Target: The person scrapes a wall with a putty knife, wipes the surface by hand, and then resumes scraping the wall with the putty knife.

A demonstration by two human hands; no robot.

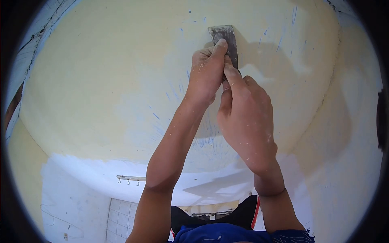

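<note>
A grey, worn scraper with a flat, dusty blade is held against the upper part of the yellow wall. My left hand is closed on it, the thumb lying along the blade. Below and to the right, my right hand is closed around its lower end, with the index finger stretched up along it. The handle is mostly hidden by my fingers. Pale flecks dot both hands and forearms. Blue streaks and chipped spots mark the wall around the blade.
Lower down, the wall turns white. A hook rail is fixed there, left of my forearm. Corners with adjoining walls run down both sides, and a dark object sits at the far right edge. Tiles show at lower left.
</note>
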